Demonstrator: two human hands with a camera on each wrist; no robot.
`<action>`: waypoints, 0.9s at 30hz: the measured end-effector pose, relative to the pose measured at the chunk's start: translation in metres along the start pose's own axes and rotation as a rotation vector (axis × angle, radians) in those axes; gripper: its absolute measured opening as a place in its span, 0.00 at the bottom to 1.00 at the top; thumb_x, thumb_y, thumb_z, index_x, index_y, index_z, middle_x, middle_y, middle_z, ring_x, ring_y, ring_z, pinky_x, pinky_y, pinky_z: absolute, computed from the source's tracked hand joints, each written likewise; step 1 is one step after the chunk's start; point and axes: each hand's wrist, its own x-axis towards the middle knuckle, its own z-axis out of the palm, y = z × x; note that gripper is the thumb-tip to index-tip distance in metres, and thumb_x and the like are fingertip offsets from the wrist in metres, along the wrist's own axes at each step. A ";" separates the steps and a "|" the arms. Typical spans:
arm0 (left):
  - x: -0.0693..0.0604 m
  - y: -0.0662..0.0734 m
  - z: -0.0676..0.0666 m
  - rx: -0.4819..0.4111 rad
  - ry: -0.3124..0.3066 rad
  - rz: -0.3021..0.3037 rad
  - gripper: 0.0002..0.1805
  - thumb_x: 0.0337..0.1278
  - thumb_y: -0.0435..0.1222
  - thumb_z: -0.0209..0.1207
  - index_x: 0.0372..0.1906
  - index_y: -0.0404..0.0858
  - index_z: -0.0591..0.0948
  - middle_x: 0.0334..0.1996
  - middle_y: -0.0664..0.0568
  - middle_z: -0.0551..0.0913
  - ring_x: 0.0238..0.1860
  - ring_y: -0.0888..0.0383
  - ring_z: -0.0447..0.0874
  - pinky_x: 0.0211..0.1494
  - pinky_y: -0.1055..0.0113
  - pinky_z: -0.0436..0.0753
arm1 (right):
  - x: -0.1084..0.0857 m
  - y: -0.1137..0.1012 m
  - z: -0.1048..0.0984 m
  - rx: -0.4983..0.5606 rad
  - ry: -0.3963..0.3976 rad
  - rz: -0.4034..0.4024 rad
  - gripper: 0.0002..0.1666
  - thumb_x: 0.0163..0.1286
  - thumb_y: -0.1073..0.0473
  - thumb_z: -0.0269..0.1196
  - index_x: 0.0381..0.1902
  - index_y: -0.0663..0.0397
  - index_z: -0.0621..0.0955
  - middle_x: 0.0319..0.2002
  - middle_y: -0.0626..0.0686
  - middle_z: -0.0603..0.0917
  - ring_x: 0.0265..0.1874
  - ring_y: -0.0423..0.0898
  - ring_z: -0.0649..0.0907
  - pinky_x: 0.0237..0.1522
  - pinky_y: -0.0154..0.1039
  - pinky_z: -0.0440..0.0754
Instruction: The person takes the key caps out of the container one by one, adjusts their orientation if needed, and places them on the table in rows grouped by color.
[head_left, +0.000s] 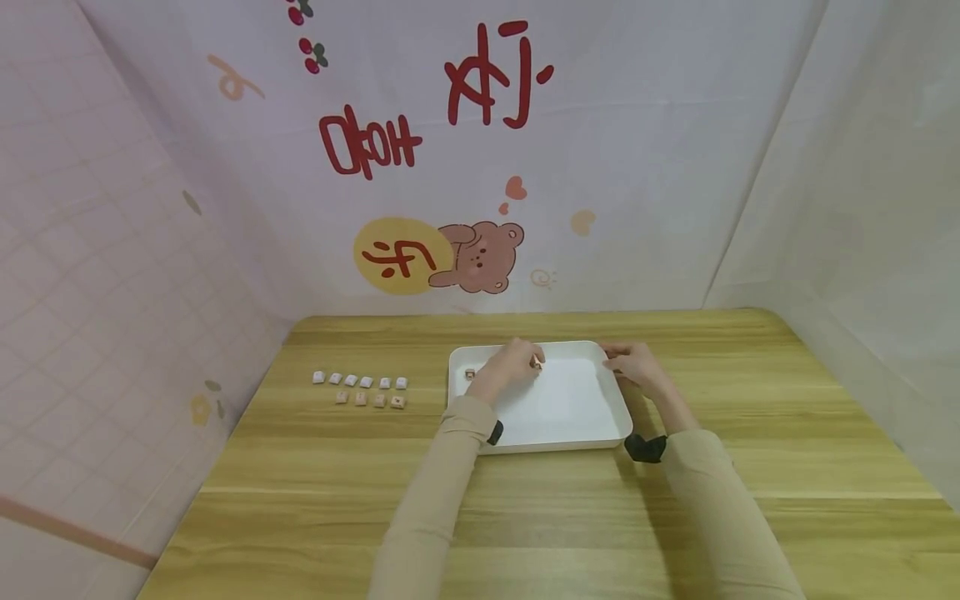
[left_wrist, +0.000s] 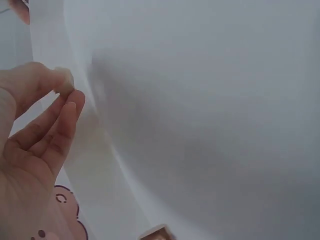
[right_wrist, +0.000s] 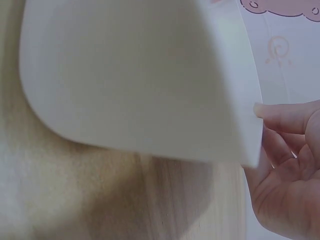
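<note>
A white rectangular tray (head_left: 564, 408) lies on the wooden table. My left hand (head_left: 512, 363) is over its back part and pinches a small keycap (head_left: 537, 365) between thumb and fingertips. In the left wrist view that keycap (left_wrist: 64, 81) looks pale beige and is partly covered by the fingers. Another brownish keycap (head_left: 470, 374) sits in the tray's back left, and its edge shows low in the left wrist view. At the back right corner my right hand (head_left: 636, 367) grips the tray wall, thumb on the rim and fingers outside, as the right wrist view shows.
Left of the tray, two rows of keycaps lie on the table (head_left: 315, 467): white keycaps (head_left: 351, 381) behind, beige keycaps (head_left: 379, 402) in front. A printed cloth (head_left: 637, 167) hangs behind the table's back edge, with more cloth at both sides.
</note>
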 end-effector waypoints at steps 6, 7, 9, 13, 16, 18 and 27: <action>-0.007 0.004 -0.013 -0.030 0.023 0.015 0.13 0.57 0.30 0.58 0.47 0.37 0.84 0.39 0.49 0.85 0.36 0.61 0.72 0.40 0.73 0.73 | -0.001 0.000 0.001 -0.017 0.013 -0.005 0.29 0.71 0.65 0.52 0.68 0.64 0.64 0.66 0.69 0.67 0.62 0.63 0.73 0.51 0.41 0.82; -0.009 0.004 -0.015 -0.058 0.031 0.017 0.13 0.56 0.29 0.58 0.46 0.36 0.84 0.38 0.49 0.84 0.36 0.60 0.72 0.41 0.73 0.73 | -0.001 0.000 0.001 -0.020 0.011 -0.005 0.29 0.71 0.65 0.52 0.68 0.65 0.64 0.66 0.69 0.67 0.62 0.62 0.73 0.50 0.41 0.83; -0.013 0.003 -0.019 -0.130 0.045 0.020 0.11 0.55 0.28 0.60 0.44 0.35 0.83 0.38 0.48 0.84 0.38 0.60 0.75 0.42 0.72 0.75 | -0.001 0.000 0.001 -0.023 0.014 -0.001 0.28 0.71 0.64 0.52 0.68 0.64 0.65 0.66 0.68 0.68 0.61 0.62 0.74 0.49 0.40 0.83; -0.022 -0.001 -0.024 -0.285 0.092 0.061 0.09 0.52 0.26 0.63 0.41 0.32 0.82 0.38 0.46 0.85 0.41 0.56 0.81 0.46 0.70 0.79 | -0.001 0.000 0.001 -0.025 0.017 0.001 0.28 0.71 0.64 0.52 0.68 0.64 0.65 0.66 0.68 0.67 0.62 0.62 0.74 0.49 0.39 0.82; -0.029 -0.004 -0.028 -0.347 0.121 0.092 0.11 0.52 0.26 0.63 0.43 0.31 0.82 0.40 0.45 0.85 0.43 0.53 0.81 0.45 0.69 0.80 | 0.000 0.001 0.000 -0.024 0.020 -0.002 0.29 0.71 0.64 0.52 0.68 0.64 0.64 0.66 0.68 0.67 0.62 0.62 0.73 0.48 0.38 0.83; -0.035 -0.005 -0.030 -0.381 0.132 0.094 0.13 0.52 0.25 0.63 0.45 0.31 0.82 0.42 0.45 0.85 0.44 0.52 0.81 0.45 0.70 0.80 | 0.000 0.001 0.000 -0.019 0.018 -0.004 0.29 0.72 0.63 0.52 0.68 0.65 0.64 0.66 0.69 0.67 0.62 0.62 0.73 0.48 0.38 0.83; -0.054 -0.013 -0.040 -0.532 0.192 0.014 0.12 0.51 0.27 0.65 0.43 0.35 0.84 0.44 0.45 0.85 0.45 0.53 0.83 0.51 0.67 0.82 | 0.002 0.002 0.000 0.004 0.006 0.001 0.29 0.72 0.64 0.51 0.69 0.64 0.64 0.67 0.69 0.66 0.62 0.63 0.72 0.50 0.40 0.82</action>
